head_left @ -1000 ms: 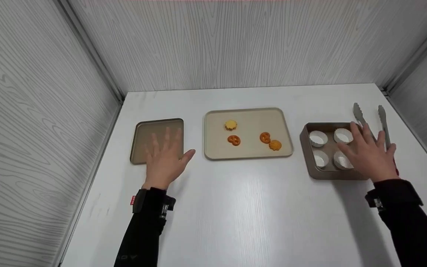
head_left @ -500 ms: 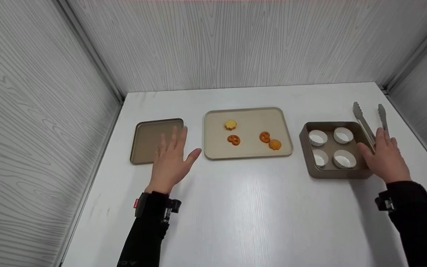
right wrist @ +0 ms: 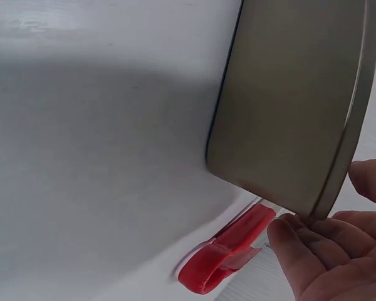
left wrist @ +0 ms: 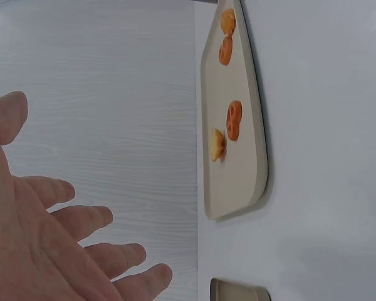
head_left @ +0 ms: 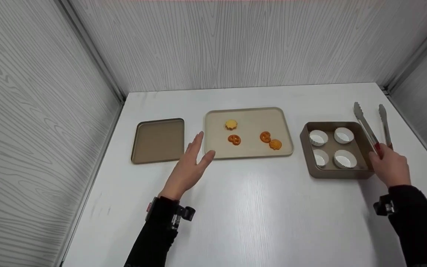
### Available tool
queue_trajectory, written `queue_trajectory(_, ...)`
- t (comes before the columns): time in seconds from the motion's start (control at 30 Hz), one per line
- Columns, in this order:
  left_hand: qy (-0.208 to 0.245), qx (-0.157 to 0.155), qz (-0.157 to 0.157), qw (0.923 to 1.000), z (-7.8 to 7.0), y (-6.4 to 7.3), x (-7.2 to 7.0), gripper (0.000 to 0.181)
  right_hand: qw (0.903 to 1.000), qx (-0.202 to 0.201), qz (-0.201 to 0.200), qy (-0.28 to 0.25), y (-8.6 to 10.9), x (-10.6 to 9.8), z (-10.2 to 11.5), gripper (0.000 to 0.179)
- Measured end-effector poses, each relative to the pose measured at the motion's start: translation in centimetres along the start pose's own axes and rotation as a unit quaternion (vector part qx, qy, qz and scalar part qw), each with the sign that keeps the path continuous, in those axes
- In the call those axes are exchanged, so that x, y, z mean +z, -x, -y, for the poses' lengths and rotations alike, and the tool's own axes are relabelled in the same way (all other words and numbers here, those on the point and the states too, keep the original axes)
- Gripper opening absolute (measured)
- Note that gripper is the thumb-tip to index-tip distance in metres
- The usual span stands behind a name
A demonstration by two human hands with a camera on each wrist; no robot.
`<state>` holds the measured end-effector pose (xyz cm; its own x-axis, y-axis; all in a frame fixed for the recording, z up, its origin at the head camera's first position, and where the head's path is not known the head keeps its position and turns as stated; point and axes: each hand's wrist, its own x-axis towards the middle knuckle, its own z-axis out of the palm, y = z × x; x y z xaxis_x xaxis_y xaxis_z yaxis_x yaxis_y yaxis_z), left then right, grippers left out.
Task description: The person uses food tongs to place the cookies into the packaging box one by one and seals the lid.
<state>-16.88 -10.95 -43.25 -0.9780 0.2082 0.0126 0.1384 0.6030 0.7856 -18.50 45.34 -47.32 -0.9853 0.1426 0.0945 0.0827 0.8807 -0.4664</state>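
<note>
My left hand [head_left: 187, 168] hovers with straight fingers in front of the gap between the small brown tray [head_left: 158, 142] and the beige tray [head_left: 250, 118]. It touches nothing; in the left wrist view its fingers [left wrist: 81, 222] are spread. Over at the right, my right hand [head_left: 391, 167] curls its fingers round the tongs [head_left: 363, 120], by the red part of the handle. The tongs lie with their grey arms spread apart. In the right wrist view the red handle end [right wrist: 222, 254] shows beside my fingertips [right wrist: 288, 244], partly behind the deep pan's corner.
Several small baked pieces, among them a pretzel [head_left: 234, 139] and a yellow fluted one [head_left: 231, 124], lie on the beige tray. Directly left of my right hand stands the deep brown pan [head_left: 341, 174] with several white cups [head_left: 345, 158]. Wood-grain panels [head_left: 213, 44] border the table.
My right hand moved from over the pan rightward to the tongs, and its spread fingers curled round them. My left hand drifted right, off the small brown tray, and turned sideways.
</note>
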Motion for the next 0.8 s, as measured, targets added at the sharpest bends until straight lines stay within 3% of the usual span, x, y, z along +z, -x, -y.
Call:
queue_trajectory(0.2,0.078,0.004,0.021,0.9968,-0.7,0.2,1.7,0.078,0.9993,0.029,0.024,-0.004,0.0,0.4,-0.7,0.052)
queue_trajectory(0.43,0.136,0.014,0.051,0.9894,-1.0,0.1,4.0,0.077,0.9979,0.051,0.039,-0.007,0.5,0.7,-1.2,0.050)
queue_trajectory(0.8,0.177,-0.006,0.085,0.9806,-2.2,-0.5,8.7,0.075,0.9996,0.019,0.018,-0.007,1.0,0.8,-0.9,0.043)
